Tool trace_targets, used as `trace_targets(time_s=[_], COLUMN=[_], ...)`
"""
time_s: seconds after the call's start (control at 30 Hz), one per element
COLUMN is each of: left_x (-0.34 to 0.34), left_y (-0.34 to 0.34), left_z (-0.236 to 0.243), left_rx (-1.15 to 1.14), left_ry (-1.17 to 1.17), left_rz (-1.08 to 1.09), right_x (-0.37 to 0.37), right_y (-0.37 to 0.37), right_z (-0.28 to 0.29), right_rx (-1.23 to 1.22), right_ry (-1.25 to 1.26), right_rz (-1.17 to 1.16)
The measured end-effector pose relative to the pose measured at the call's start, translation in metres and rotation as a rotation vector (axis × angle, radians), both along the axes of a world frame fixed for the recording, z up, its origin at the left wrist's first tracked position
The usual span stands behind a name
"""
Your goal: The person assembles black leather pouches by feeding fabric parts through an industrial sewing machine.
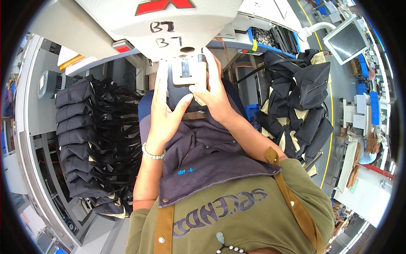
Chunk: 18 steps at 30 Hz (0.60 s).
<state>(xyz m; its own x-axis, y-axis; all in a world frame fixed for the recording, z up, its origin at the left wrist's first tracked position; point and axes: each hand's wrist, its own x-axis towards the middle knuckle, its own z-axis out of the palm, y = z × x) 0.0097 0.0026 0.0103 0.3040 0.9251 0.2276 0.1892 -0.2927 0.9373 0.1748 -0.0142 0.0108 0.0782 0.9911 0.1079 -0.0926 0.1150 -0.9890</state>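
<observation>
Both hands (190, 101) press dark fabric (203, 148) under the white sewing machine (169, 29).

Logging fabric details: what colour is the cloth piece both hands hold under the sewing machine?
Dark navy-grey cloth piece, with small blue marks; the head view shows it best.

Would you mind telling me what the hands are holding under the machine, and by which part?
Both the left hand and right hand grip the dark fabric piece at its far end, beneath the sewing machine head.
</observation>
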Motion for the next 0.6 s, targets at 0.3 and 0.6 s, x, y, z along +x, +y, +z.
trace_targets(time_s=[0.3, 0.6], left_x=[-0.006, -0.007], left_y=[0.005, 0.007], left_z=[-0.013, -0.018], left_rx=[-0.168, -0.157], left_ry=[-0.168, -0.228], left_rz=[-0.086, -0.116], right_x=[-0.007, -0.017], right_y=[0.004, 0.009], right_z=[-0.002, -0.01], right_rx=[0.0, 0.024], right_ry=[0.152, 0.18], right_rz=[0.079, 0.06])
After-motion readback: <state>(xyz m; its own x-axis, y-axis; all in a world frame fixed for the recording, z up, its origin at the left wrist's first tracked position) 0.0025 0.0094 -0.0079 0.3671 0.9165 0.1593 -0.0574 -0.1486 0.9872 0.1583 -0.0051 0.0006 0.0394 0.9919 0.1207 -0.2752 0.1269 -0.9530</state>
